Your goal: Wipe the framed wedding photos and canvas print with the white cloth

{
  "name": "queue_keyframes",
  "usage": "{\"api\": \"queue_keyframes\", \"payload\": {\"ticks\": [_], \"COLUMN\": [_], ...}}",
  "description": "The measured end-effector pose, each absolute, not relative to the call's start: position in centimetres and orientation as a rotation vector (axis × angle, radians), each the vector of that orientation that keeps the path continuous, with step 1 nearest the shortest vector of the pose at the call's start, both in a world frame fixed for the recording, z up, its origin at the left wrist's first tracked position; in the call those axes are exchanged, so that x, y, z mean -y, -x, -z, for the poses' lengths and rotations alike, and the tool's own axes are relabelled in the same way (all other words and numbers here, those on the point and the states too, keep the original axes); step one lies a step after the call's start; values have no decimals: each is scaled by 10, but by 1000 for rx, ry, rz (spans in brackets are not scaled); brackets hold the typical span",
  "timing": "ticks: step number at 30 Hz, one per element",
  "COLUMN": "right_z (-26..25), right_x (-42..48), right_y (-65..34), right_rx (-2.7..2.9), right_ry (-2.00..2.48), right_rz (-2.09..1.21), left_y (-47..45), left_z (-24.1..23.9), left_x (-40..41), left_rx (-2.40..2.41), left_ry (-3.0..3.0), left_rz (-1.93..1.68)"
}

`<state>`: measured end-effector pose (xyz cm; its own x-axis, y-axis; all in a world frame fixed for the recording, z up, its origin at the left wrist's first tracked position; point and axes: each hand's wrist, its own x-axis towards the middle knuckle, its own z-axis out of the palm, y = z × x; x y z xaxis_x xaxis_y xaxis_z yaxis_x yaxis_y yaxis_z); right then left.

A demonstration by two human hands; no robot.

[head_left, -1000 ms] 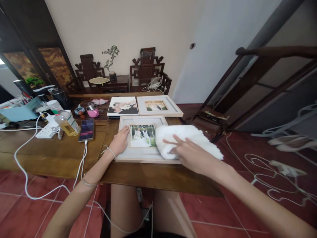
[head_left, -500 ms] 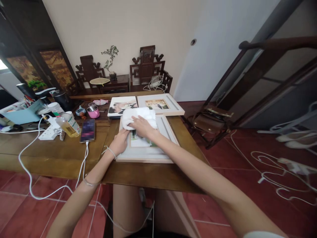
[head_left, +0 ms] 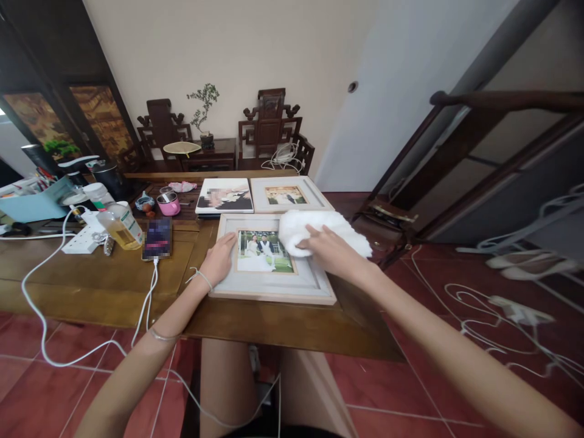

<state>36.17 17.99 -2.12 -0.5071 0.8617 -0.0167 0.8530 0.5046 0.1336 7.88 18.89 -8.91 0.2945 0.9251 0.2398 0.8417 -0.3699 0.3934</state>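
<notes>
A pale picture frame [head_left: 269,291] lies flat on the wooden table, with a photo of two people in wedding clothes [head_left: 264,250] in its middle. At its left edge my left hand [head_left: 219,260] holds the frame, fingers over the border; where the thumb sits is hard to see. My right hand [head_left: 331,250] presses a folded white towel [head_left: 292,228] onto the frame's upper right part. The towel covers that corner and hangs past the right edge. Just behind are a second framed photo [head_left: 314,201] and a white square album or panel with a picture [head_left: 224,196].
On the left stand a bottle of yellowish liquid [head_left: 123,228], a charging phone [head_left: 157,239], a white power strip [head_left: 82,242], a pink cup [head_left: 168,204] and a light blue box [head_left: 36,204]. A dark wooden chair [head_left: 401,164] is at the right, with cables on the red floor.
My right hand has moved the towel from the frame's upper left to its upper right, uncovering the photo. My left hand stays at the left edge. The view has shifted slightly.
</notes>
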Motion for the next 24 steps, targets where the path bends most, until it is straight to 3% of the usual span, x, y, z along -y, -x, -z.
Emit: {"api": "queue_keyframes", "payload": {"ticks": [9, 19, 24], "right_z": [17, 37, 42], "right_x": [-72, -208, -227], "right_y": [-367, -341, -338], "right_rx": [-2688, -2598, -2651], "right_ry": [-1463, -1844, -1740], "right_rz": [5, -243, -356], "left_y": [-75, -71, -70], "left_z": [94, 92, 93], "left_x": [-194, -195, -195], "left_rx": [-1572, -1523, -1571], "left_ry": [-2437, -2420, -2405], "left_rz": [-652, -641, -679]}}
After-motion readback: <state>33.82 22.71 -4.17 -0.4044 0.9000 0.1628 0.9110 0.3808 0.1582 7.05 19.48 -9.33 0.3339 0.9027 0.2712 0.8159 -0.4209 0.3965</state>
